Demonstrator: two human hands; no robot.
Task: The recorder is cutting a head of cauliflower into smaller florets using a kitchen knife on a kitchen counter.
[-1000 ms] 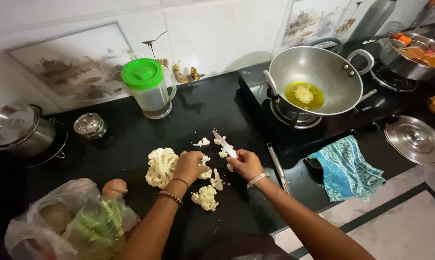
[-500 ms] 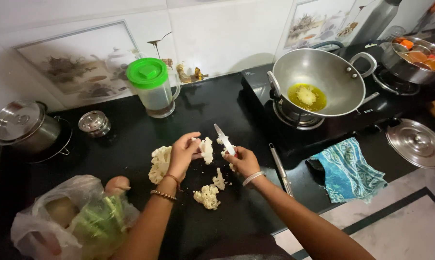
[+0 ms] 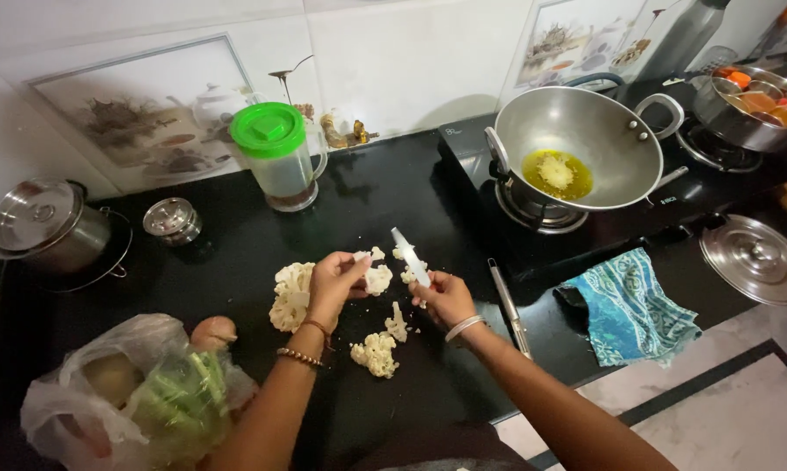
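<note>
Just above the black stone worktop [image 3: 236, 262], the left hand [image 3: 334, 283] pinched a small white cauliflower floret [image 3: 377, 279] between its fingertips. Beside it, the right hand [image 3: 446, 298] was closed around a small white-bladed knife [image 3: 411, 256], the blade pointing up and away near the floret. A larger cauliflower piece [image 3: 289, 295] lay left of the left hand, and cut florets [image 3: 376, 353] rested below the hands. A steel wok with yellow oil [image 3: 576, 148] sat on the stove.
</note>
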